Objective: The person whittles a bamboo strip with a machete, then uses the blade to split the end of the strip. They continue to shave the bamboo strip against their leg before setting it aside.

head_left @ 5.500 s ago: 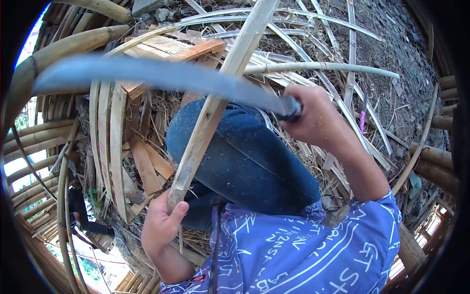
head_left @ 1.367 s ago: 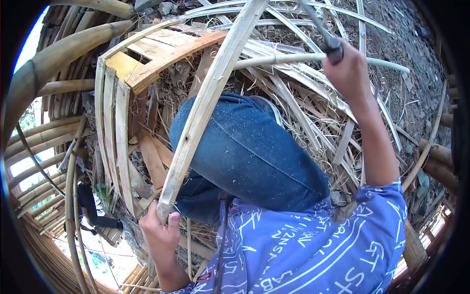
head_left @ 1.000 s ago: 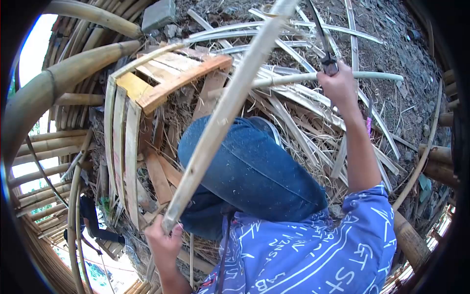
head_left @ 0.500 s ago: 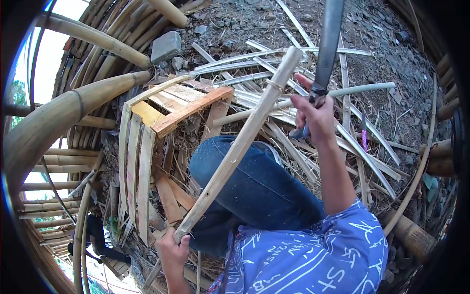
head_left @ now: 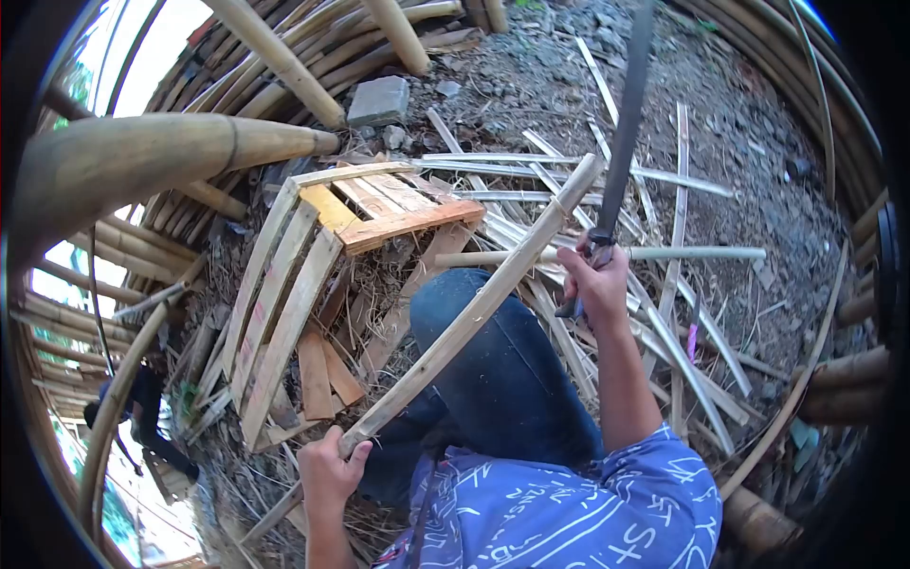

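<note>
My left hand (head_left: 327,469) is closed around the lower end of a long split bamboo piece (head_left: 483,305). The piece slants up and to the right across my bent knee, and a few loose fibres stick out along it. To the right of its upper end, my right hand (head_left: 599,284) is wrapped round the handle of a machete (head_left: 624,142). The dark blade points up, away from my body, apart from the bamboo. Part of the handle is hidden by my fingers.
A slatted wooden crate (head_left: 412,226) lies left of my knee. Several pale strips (head_left: 679,190) and a round pole (head_left: 697,253) lie on the ground. Thick bamboo poles (head_left: 180,142) jut in at left, near a concrete block (head_left: 379,101). A person (head_left: 147,417) is at lower left.
The view has turned, shifting the crate and poles rightward. My right hand's fingers, partly extended before, are now closer around the machete handle. My left hand keeps its hold on the bamboo.
</note>
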{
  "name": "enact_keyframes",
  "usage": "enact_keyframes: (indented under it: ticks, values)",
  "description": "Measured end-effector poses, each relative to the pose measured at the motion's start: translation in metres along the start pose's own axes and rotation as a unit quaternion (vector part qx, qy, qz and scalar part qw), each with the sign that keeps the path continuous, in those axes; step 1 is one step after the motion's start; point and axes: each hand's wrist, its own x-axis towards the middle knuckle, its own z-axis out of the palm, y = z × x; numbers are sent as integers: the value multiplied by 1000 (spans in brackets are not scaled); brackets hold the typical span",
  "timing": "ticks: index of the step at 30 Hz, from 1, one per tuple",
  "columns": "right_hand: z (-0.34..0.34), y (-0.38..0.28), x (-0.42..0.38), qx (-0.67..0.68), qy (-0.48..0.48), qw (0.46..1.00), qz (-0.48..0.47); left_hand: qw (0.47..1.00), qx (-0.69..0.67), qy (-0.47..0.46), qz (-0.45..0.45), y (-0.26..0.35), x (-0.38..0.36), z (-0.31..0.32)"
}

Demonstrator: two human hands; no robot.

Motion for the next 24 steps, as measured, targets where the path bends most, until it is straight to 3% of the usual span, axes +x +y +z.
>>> enact_keyframes:
  ticks: [3, 5, 8, 13, 16, 23, 24]
  values:
    - [10, -11, 4, 3, 24, 999, -22, 999, -25, 19, -9, -6, -6, 6]
    - [15, -16, 5, 91, 24, 996, 0, 999, -45, 6, 10, -9, -8, 8]
    - [11, -12, 11, 112, -36, 992, 43, 998, -53, 19, 4, -12, -11, 8]
    - [17, -29, 5, 106, -85, 990, 25, 996, -50, 71, -25, -23, -17, 9]
    - [7, -32, 5, 26, -34, 999, -18, 995, -27, 74, -57, -31, -22, 7]
    - [-20, -38, 22, 143, 130, 981, -19, 981, -72, 132, -126, -56, -27, 25]
    - [-30, -43, 24, 128, 81, 988, -19, 979, -77, 133, -134, -60, -28, 24]
